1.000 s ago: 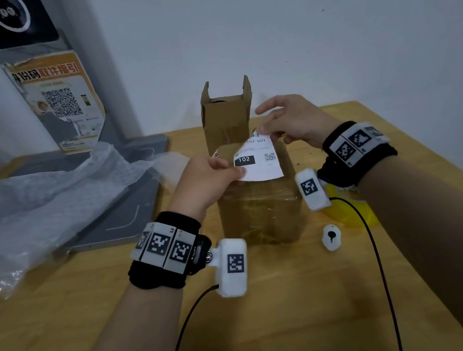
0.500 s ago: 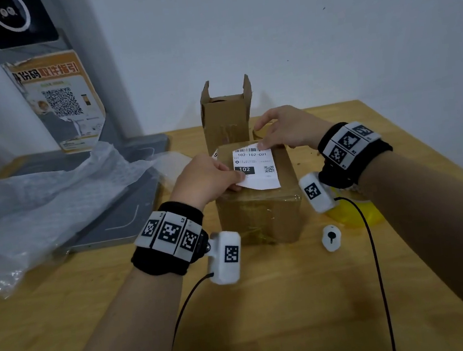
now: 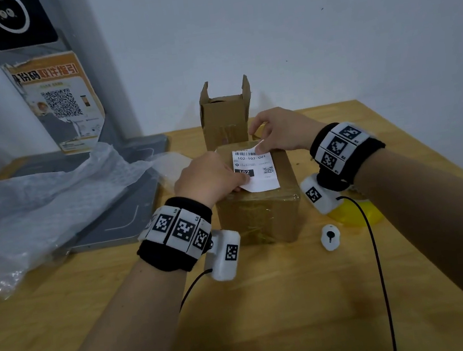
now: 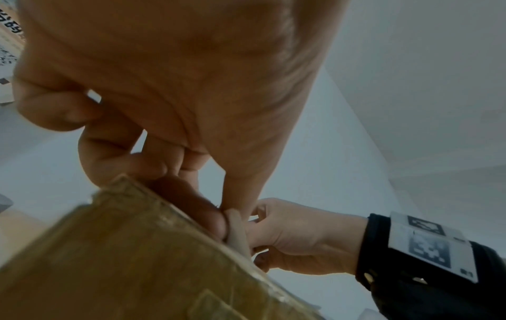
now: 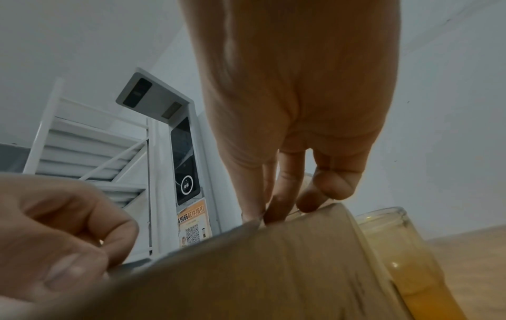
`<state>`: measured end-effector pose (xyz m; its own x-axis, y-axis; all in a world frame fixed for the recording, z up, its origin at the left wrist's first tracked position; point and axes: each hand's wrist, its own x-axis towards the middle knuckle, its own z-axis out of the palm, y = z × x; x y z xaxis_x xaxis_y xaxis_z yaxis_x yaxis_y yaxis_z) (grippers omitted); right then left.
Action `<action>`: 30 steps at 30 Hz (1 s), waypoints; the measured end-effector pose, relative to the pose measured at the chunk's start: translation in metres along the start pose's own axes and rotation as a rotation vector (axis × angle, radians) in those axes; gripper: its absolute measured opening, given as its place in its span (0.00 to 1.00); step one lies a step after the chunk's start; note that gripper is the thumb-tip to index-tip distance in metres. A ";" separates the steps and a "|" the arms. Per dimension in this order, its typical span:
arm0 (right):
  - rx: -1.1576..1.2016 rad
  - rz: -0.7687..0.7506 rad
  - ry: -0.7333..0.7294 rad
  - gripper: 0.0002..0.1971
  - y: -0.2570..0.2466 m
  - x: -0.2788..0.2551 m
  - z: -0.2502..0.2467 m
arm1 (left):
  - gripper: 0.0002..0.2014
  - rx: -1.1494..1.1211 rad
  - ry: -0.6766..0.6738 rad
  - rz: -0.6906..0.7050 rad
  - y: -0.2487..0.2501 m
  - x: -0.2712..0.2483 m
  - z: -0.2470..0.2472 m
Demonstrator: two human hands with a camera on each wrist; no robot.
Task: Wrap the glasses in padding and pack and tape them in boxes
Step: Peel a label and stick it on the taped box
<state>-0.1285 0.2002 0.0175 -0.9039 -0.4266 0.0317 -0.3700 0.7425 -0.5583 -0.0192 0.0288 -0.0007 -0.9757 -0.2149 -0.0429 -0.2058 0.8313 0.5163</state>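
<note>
1. Both hands pinch one white label [image 3: 256,172] — the left hand [image 3: 207,178] holds its near left corner between thumb and fingers, the right hand [image 3: 280,131] nips its far right corner, which curls up off the surface.
2. The label lies on top of the taped box [image 3: 261,215], directly under both grips; its near edge reaches the box's front rim.
3. In the left wrist view the left fingertips [image 4: 213,218] press the label's edge against the box top, with the right hand just beyond.
4. Behind the right hand stands an open box [image 3: 224,117], flaps up, touching or just beside the taped one — I cannot tell which.
5. Left of the left hand, well apart, bubble wrap [image 3: 38,205] lies crumpled over a grey base [image 3: 119,218].
6. Under the right wrist sits a yellow jar [image 5: 405,255], close beside the taped box.
7. A small white device [image 3: 330,237] rests on the table [image 3: 299,312], near the box's front right corner.
</note>
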 end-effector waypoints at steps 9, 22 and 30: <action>-0.109 -0.065 -0.030 0.25 0.003 -0.002 0.002 | 0.21 0.152 -0.001 0.023 0.004 0.003 0.001; 0.120 -0.175 0.114 0.19 0.020 -0.050 -0.004 | 0.15 -0.105 -0.016 -0.017 0.000 -0.005 -0.010; 0.466 -0.047 0.247 0.15 0.025 -0.099 0.048 | 0.33 -0.653 -0.154 -0.174 -0.014 -0.027 -0.001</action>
<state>-0.0378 0.2366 -0.0395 -0.9330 -0.2781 0.2283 -0.3274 0.3931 -0.8592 0.0101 0.0221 -0.0056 -0.9421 -0.2021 -0.2676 -0.3199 0.3026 0.8978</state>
